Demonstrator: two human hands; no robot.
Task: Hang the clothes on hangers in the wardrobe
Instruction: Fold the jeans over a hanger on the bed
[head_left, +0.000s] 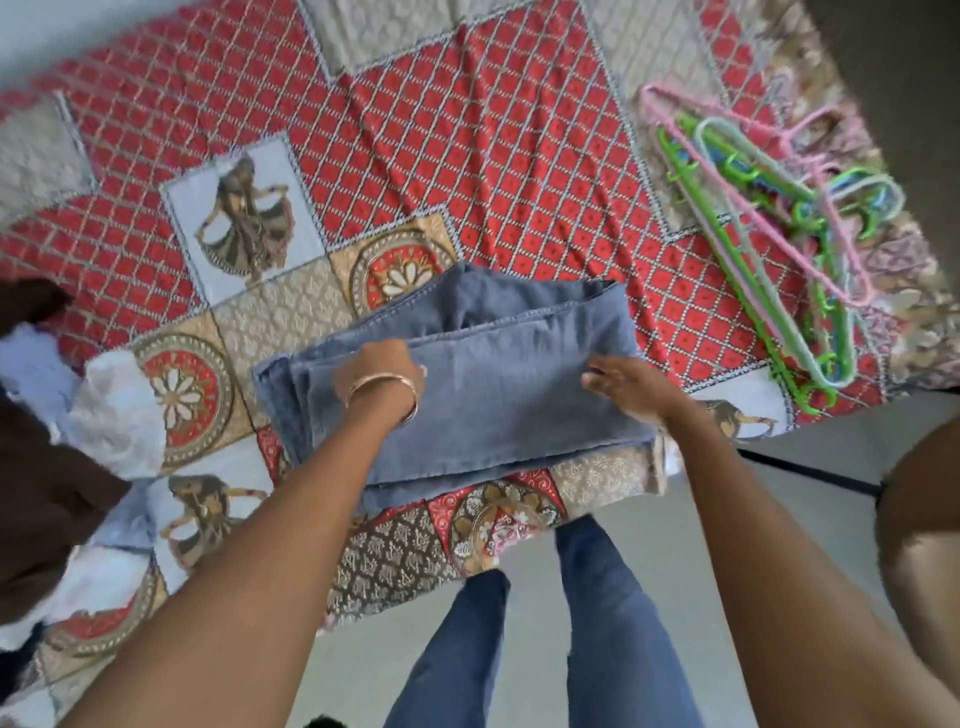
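Note:
Folded blue jeans (498, 379) lie near the front edge of a bed covered with a red patterned bedspread (467, 156). My left hand (387, 369), with bangles on the wrist, lies on the left part of the jeans with its fingers curled onto the fold. My right hand (621, 387) touches the right side of the jeans with its fingers stretched out. A pile of pink, green and pale blue plastic hangers (779, 228) lies on the bed at the far right. No wardrobe is in view.
White and dark clothes (98, 410) are heaped on the bed at the left. My legs in blue trousers (587, 623) stand on a grey floor in front of the bed. The bed's right edge is just past the hangers.

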